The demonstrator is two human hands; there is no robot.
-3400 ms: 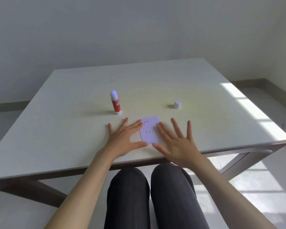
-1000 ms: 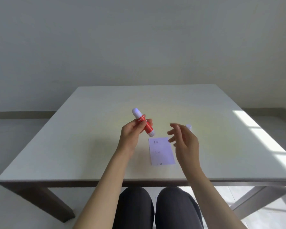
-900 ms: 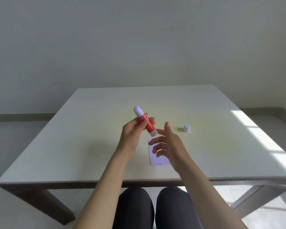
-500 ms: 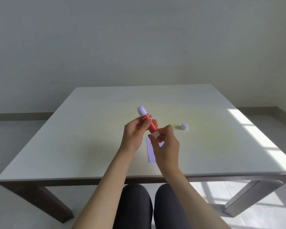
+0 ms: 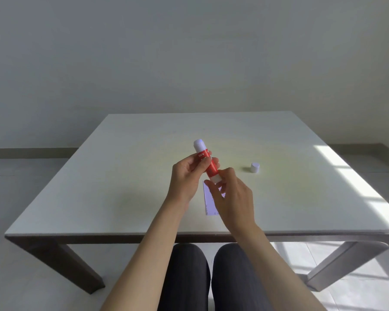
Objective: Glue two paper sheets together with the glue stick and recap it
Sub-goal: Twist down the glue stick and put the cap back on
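Observation:
My left hand (image 5: 185, 177) holds the red glue stick (image 5: 206, 161) by its body above the table, tilted, with its white glue tip pointing up and away. The thumb and fingers of my right hand (image 5: 231, 198) pinch the stick's white bottom knob. The white cap (image 5: 255, 168) stands alone on the table to the right, apart from both hands. The small white paper sheets (image 5: 209, 200) lie flat on the table under my hands, mostly hidden by my right hand.
The white table (image 5: 121, 187) has dark legs, and its near edge runs just above my knees. Sunlight falls on the table's right side. A plain wall stands behind.
My left hand lifted the glue stick off the table. My right hand left the paper and came up to grip the stick's bottom knob. The cap stayed in place.

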